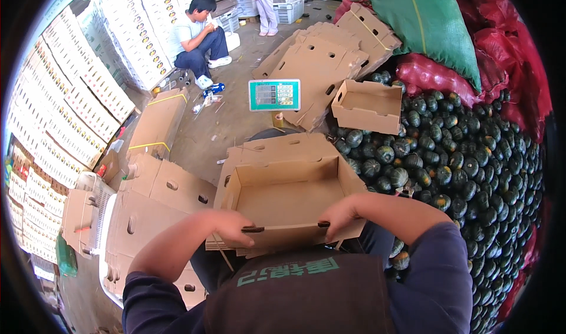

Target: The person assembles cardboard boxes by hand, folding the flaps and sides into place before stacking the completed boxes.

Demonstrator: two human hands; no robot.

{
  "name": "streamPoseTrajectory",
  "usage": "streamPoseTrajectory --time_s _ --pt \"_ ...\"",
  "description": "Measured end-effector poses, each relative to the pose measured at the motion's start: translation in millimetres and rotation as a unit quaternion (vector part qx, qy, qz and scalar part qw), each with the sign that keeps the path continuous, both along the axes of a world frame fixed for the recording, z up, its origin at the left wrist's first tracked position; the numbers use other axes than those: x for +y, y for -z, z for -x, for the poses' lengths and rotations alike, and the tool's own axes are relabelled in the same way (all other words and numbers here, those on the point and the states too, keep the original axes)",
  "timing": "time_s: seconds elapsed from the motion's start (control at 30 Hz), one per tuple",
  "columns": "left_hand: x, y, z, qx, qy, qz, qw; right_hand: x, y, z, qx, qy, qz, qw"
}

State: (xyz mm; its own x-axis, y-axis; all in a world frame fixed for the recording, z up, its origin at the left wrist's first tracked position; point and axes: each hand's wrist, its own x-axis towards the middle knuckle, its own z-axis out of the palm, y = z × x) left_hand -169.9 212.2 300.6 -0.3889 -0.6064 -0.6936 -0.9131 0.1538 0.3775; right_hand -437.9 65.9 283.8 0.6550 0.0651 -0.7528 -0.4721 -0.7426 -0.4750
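Observation:
An open, shallow cardboard box (286, 237) sits in front of me above my lap, with nothing inside it. My left hand (232, 226) grips the near left corner by the dark slot there. At the near right corner, my right hand (342, 215) is closed around the wall beside another slot. Some fingers of both hands are hidden behind the cardboard. Beneath and beyond the box lie flat cardboard blanks (277, 147).
Dark green squashes (454, 157) heap up on the right, a second cardboard box (368, 123) resting at their edge. Flattened cardboard (156, 186) lies left. A scale display (275, 94) stands ahead. Beyond it, a person (197, 36) sits near stacked white cartons (127, 33); another stands farther back.

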Motion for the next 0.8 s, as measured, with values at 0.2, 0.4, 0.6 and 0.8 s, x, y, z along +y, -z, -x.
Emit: streamPoseTrajectory --time_s 0.2,0.4,0.6,0.8 --pt "-26 -7 31 -0.019 0.044 -0.210 0.977 -2 3 -5 0.113 0.010 -0.223 0.968" --pt "-2 -59 29 0.017 -0.112 0.257 0.960 -8 -88 31 -0.239 0.020 0.257 0.936" --pt "31 -19 -21 0.138 -0.359 0.361 0.849 -158 -102 100 -0.217 0.202 0.677 0.674" --pt "77 3 -7 -0.144 -0.279 0.134 0.940 -119 -62 70 -0.178 0.296 0.386 0.856"
